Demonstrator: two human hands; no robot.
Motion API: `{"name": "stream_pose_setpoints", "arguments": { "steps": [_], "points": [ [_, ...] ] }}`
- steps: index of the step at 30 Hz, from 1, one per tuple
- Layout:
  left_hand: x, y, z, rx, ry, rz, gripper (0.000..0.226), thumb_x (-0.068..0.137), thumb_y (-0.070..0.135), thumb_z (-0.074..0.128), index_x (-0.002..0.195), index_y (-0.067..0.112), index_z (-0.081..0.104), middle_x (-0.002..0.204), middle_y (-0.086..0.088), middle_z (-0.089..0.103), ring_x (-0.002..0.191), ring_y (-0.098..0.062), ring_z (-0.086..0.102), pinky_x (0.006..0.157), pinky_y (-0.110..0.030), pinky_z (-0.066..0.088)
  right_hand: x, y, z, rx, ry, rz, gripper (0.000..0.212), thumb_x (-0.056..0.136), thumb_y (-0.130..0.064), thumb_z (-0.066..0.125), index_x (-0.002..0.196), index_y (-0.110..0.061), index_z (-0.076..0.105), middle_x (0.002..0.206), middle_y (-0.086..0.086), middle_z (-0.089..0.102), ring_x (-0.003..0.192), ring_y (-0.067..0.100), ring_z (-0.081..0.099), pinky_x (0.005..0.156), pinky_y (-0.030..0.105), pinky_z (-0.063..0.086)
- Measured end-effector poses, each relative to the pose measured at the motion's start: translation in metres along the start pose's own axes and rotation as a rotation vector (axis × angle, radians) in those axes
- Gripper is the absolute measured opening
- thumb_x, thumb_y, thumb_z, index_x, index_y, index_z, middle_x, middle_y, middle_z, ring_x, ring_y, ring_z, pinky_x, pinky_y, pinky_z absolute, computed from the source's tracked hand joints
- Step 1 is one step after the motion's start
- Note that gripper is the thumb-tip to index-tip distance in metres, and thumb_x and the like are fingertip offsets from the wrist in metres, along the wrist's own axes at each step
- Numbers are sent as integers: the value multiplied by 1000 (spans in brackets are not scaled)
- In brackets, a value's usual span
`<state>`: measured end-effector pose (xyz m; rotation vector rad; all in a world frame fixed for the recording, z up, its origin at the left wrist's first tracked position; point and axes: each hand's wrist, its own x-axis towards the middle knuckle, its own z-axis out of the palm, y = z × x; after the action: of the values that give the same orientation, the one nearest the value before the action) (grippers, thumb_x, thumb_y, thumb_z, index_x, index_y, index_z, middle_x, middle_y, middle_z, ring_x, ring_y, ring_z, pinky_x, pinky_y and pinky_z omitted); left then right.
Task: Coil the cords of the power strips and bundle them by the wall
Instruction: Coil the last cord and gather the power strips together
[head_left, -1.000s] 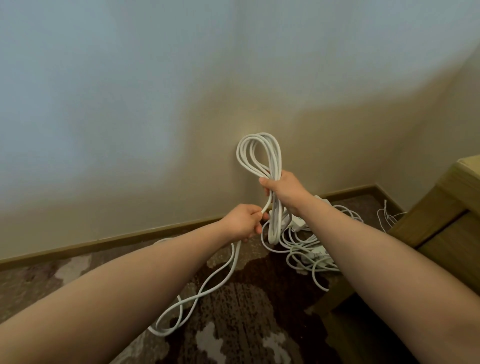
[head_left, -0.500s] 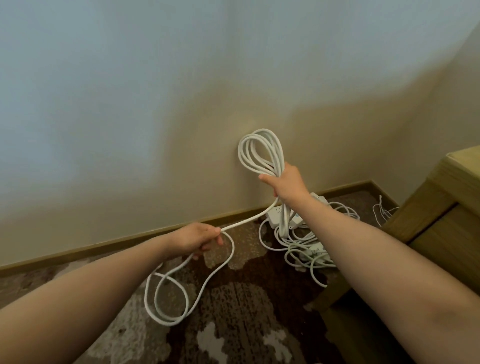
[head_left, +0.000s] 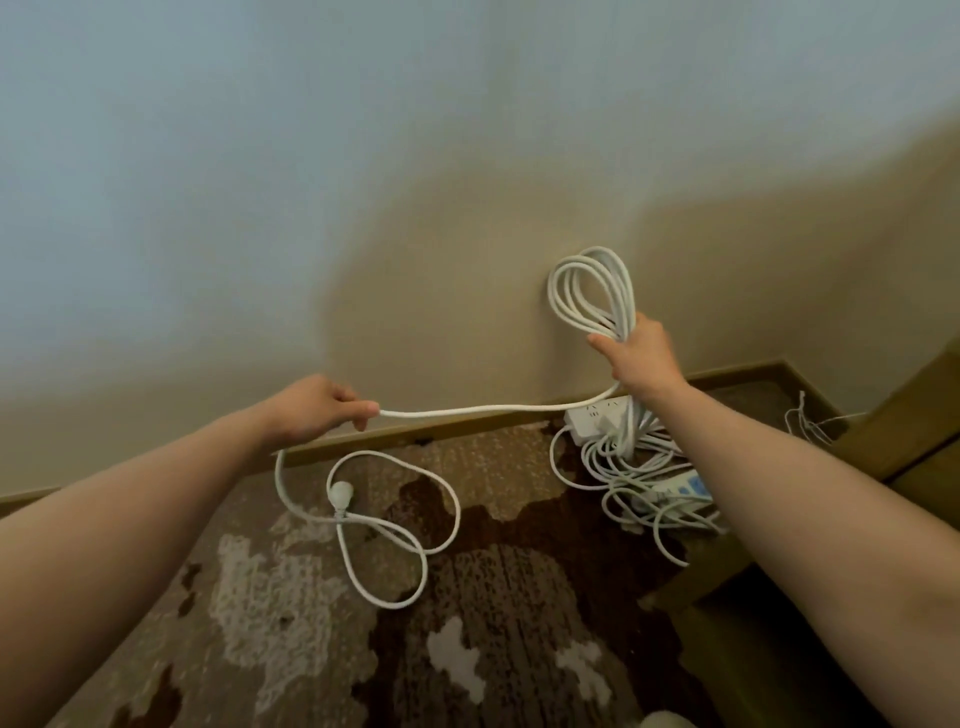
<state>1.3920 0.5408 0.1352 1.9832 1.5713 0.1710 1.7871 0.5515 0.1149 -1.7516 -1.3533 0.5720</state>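
My right hand (head_left: 638, 353) grips the coil (head_left: 592, 291). My left hand (head_left: 319, 408) pinches the cord (head_left: 493, 410) stretched between them.

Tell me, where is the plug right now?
The plug lies on the carpet left of centre in the head view, inside the loose cord loops, below the left hand.

Both arms extended forward, well apart. Left hand (head_left: 317, 408) low, fingers curled in pinching grip. Right hand (head_left: 638, 351) raised higher, fingers wrapped, thumb out.
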Motion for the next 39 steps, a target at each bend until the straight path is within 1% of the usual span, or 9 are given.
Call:
{"name": "stream_pose_setpoints", "arguments": {
  "steps": [5,7,9,16,20,23,29,35,39],
  "points": [
    [-2,14,14,280,-220,133,21,95,32,52,94,21,69,87,-2,66,80,-14,55,67,-24,35,-2,-3,-2,65,-34,23,22,86,-27,75,100,-15,62,72,-2,59,61,15,55,56,30,46],
    [-1,40,24,345,-235,259,21,95,35,51,97,25,69,82,7,62,77,-11,54,66,-24,35,-5,-7,-3,85,-72,70,23,86,-26,75,99,-12,62,70,3,57,56,17,53,49,29,47],
    [0,72,37,377,-200,364,21,94,40,50,95,28,68,78,13,58,74,-9,52,65,-25,36,-8,-12,0,82,-143,93,17,86,-24,76,85,-16,60,64,3,54,51,15,49,44,24,45],
    [15,149,69,270,40,487,20,93,41,50,83,28,61,77,4,62,79,-19,58,61,-31,40,-23,-23,14,-39,-532,38,38,84,-25,76,55,-12,55,42,1,52,39,12,46,45,20,43],
    [27,166,86,285,186,360,27,86,50,57,83,24,64,73,7,56,74,-16,55,59,-30,38,-25,-21,16,-16,-610,98,33,80,-28,78,73,2,66,53,13,57,42,17,49,43,20,41],
    [35,172,89,197,240,275,36,81,54,60,74,19,64,67,5,59,66,-16,57,55,-30,39,-23,-19,16,-5,-616,156,29,81,-29,75,66,-9,61,51,6,56,42,15,50,42,20,41],
    [41,171,83,-4,114,271,31,93,31,53,64,21,57,63,3,57,62,-17,55,53,-30,38,-27,-19,22,211,-721,288,15,92,-19,65,83,-8,65,67,7,64,55,17,60,55,28,53],
    [40,159,80,-15,226,185,27,90,40,56,72,22,66,63,2,65,63,-14,60,64,-33,48,-28,-21,16,56,-650,266,55,85,-62,63,77,-8,67,58,3,66,43,12,58,47,23,47],
    [39,162,75,30,307,141,36,84,47,60,64,17,63,60,-1,64,62,-16,60,63,-33,47,-30,-25,16,132,-674,266,60,88,-69,50,87,-12,67,61,0,68,44,12,55,45,24,46]
  ]
}}
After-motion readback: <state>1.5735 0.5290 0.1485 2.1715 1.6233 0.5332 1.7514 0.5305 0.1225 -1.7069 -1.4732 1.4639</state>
